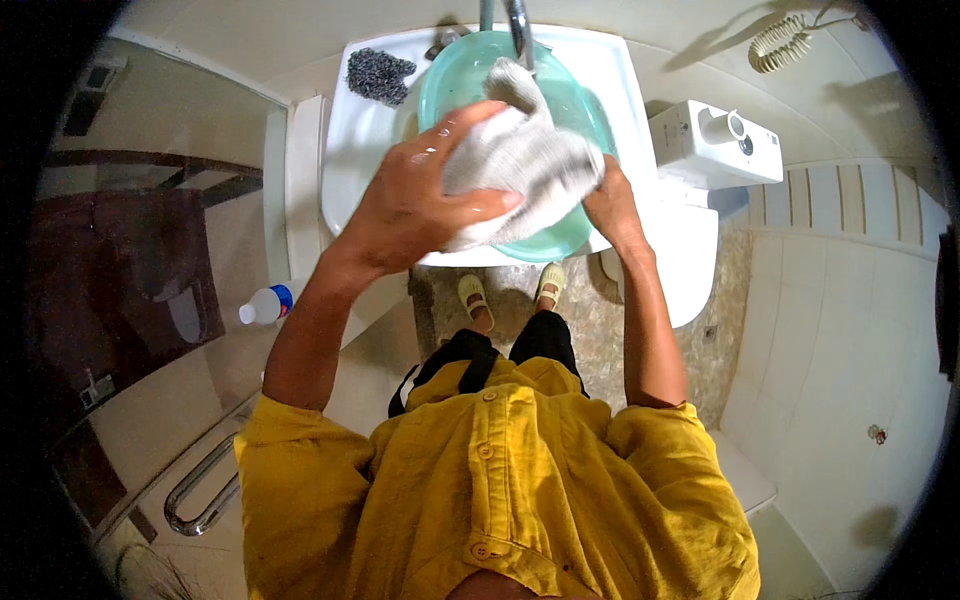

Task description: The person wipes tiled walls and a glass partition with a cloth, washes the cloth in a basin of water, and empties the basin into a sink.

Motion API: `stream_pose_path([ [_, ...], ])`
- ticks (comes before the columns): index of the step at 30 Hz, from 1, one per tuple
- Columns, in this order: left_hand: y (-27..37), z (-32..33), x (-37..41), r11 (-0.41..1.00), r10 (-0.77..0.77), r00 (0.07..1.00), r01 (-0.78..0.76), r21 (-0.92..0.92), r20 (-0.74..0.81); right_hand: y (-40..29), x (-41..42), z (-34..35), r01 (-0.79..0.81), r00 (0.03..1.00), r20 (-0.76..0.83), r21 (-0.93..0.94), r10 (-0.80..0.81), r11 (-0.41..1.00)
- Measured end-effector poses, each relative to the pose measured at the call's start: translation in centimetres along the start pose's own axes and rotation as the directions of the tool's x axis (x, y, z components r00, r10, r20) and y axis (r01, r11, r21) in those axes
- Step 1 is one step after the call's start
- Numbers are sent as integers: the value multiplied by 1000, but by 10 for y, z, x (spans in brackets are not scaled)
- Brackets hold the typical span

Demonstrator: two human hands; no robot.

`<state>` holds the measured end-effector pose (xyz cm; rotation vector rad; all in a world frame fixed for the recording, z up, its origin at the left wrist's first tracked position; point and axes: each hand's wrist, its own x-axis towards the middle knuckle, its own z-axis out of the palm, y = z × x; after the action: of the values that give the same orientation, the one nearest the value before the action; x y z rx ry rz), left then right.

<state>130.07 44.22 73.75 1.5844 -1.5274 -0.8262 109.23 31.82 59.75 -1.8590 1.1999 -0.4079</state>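
A wet, whitish-grey cloth (pixel 525 169) is held between my two hands above a translucent green plastic basin (pixel 442 82). My left hand (pixel 431 187) grips the cloth's left side, with thumb and fingers spread over it. At the cloth's right edge is my right hand (pixel 611 199), its fingers mostly hidden behind the fabric. The basin stands in a white washbasin (pixel 360 161) under a chrome faucet (pixel 519 34). A crumpled dark grey speckled cloth (pixel 379 76) lies on the washbasin's back left corner.
To the right stands a white toilet (pixel 679 251) with a white box-shaped tank (pixel 712 146). A plastic bottle with a blue label (pixel 266 304) is beside my left forearm. A chrome rail (pixel 199 495) is at lower left, and a coiled hose (pixel 780 43) hangs at upper right.
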Motion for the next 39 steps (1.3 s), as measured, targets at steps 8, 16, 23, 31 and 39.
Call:
stream_pose_path([
  [8, -59, 36, 19, 815, -142, 986, 167, 555, -89, 53, 18, 19, -62, 994, -109, -315, 29, 947],
  [16, -123, 30, 18, 856, -296, 948, 317, 408, -115, 25, 22, -4, -10, 995, -101, -61, 4, 998],
  [23, -164, 58, 19, 645, -283, 959, 214, 734, -30, 9, 18, 0, 177, 906, -282, -424, -315, 888],
  [31, -139, 96, 12, 696, -111, 993, 54, 716, 33, -12, 67, 46, 361, 872, -2, -671, -489, 647],
  [39, -181, 80, 12, 911, -136, 984, 170, 377, -114, 6, 104, 64, 331, 846, 526, -390, -87, 860],
])
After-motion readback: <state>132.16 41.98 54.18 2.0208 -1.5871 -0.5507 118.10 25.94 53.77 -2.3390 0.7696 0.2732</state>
